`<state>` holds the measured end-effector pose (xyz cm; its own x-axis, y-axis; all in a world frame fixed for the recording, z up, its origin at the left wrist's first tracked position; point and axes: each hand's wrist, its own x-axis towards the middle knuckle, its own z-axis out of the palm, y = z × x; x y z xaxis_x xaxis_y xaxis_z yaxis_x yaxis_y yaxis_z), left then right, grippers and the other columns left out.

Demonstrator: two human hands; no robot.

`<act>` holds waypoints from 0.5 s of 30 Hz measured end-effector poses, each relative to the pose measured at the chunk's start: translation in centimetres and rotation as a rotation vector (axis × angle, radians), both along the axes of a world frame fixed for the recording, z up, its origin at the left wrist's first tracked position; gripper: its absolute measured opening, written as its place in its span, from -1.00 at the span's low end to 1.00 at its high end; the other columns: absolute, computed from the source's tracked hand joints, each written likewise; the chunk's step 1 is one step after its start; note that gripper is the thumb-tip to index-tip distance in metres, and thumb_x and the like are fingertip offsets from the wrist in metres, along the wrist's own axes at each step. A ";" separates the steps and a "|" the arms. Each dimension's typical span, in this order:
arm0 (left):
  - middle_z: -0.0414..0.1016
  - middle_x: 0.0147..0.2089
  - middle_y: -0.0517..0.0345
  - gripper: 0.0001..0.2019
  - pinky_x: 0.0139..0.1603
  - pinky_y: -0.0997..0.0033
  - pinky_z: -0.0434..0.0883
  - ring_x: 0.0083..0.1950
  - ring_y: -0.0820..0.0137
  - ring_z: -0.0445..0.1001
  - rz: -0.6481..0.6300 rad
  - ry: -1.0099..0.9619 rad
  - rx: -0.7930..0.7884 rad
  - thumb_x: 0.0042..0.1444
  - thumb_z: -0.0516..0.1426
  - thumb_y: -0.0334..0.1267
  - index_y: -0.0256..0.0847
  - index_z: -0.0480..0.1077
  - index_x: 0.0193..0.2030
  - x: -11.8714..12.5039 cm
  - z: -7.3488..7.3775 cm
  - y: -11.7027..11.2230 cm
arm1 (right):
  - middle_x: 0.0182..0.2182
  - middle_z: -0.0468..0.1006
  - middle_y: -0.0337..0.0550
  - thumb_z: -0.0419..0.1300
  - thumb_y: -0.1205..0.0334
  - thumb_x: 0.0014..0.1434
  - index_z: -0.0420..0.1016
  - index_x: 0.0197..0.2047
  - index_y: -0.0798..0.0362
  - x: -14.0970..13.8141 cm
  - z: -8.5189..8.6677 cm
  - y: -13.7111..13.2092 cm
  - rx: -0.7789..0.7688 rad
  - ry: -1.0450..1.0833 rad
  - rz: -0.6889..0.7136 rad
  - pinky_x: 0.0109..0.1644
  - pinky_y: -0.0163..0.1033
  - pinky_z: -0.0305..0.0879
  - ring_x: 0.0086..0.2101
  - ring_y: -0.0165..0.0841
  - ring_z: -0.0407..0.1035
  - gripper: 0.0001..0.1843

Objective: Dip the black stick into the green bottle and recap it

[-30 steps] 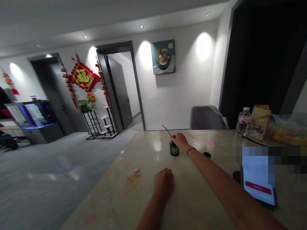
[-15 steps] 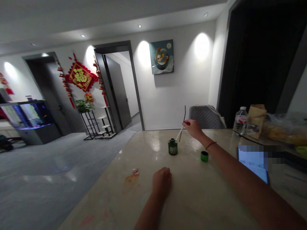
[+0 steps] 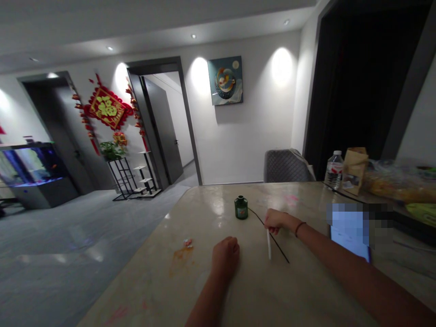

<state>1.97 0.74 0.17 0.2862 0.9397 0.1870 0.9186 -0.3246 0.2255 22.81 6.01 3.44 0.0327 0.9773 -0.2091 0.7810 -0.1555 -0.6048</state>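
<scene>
My right hand point(image 3: 277, 221) is closed low over the marble-look table top point(image 3: 204, 213), gripping a thin white stick point(image 3: 269, 245) that points down. A fine black wire point(image 3: 281, 252) runs through that grip, reaching toward a small dark green glass bottle point(image 3: 241, 208), which stands upright just left of the hand without touching it. My left hand point(image 3: 225, 256) rests on the table as a loose fist, holding nothing visible. The green cap seen earlier does not show; my right forearm may hide it.
A phone point(image 3: 349, 240), partly blurred, lies at the table's right. A water bottle point(image 3: 334, 170), paper bag point(image 3: 354, 170) and plastic food bag point(image 3: 397, 181) stand beyond it. An orange stain point(image 3: 180, 259) marks the table near its left edge. A grey chair point(image 3: 286, 165) stands behind.
My right hand has dropped from above the table to just over it, and the white stick now points down. The black wire lies slanted instead of upright. The view has turned slightly.
</scene>
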 end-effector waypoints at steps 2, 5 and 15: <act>0.35 -0.47 0.19 -0.80 -0.45 0.49 0.01 -0.45 0.53 0.27 0.003 -0.004 0.004 0.01 -0.07 -0.42 -0.21 0.33 -0.51 0.0 -0.1 0.0 | -0.78 0.42 -0.13 0.11 0.53 -0.18 0.33 -0.77 0.13 -0.2 -0.4 0.1 -0.053 -0.051 -0.003 -0.56 -0.29 0.36 -0.64 -0.32 0.38 -0.77; 0.34 -0.47 0.19 -0.80 -0.44 0.50 0.02 -0.44 0.52 0.27 0.004 -0.011 -0.007 0.01 -0.07 -0.42 -0.21 0.34 -0.50 0.0 -0.2 0.1 | -0.76 0.42 -0.14 0.09 0.53 -0.18 0.34 -0.74 0.14 -0.5 -0.8 -0.1 -0.085 -0.109 0.006 -0.56 -0.32 0.33 -0.62 -0.32 0.39 -0.78; 0.36 -0.48 0.20 -0.81 -0.46 0.49 0.00 -0.45 0.52 0.27 0.017 -0.016 -0.017 0.00 -0.06 -0.42 -0.23 0.32 -0.53 0.1 0.0 0.2 | -0.43 0.53 0.05 0.24 0.20 -0.14 0.47 -0.35 0.24 -1.3 1.3 3.4 0.068 -0.153 0.022 -0.42 -0.28 0.33 -0.41 -0.22 0.44 -0.71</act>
